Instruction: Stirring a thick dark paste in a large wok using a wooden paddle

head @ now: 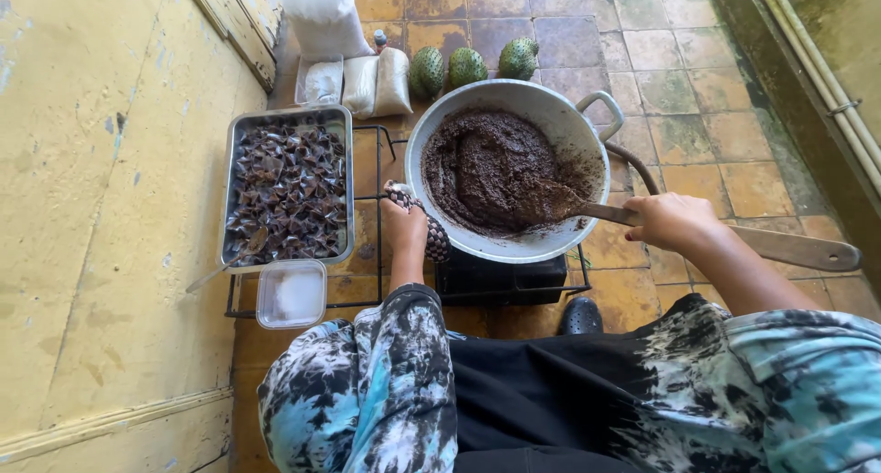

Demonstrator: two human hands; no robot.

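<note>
While the left hand (404, 227) grips a patterned cloth (424, 223) on the pan (551, 115) rim at centre frame, the right hand (673, 220) clasps a wooden paddle (789, 248) (long axis pointing left, blade buried in dark paste (486, 166)).

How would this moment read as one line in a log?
left hand: grips pan rim through cloth | right hand: holds wooden paddle in dark paste | beside: tray

Bare tiles (697, 97) right of the pan (560, 115) lie open; tray (240, 161) crowds its left.
</note>
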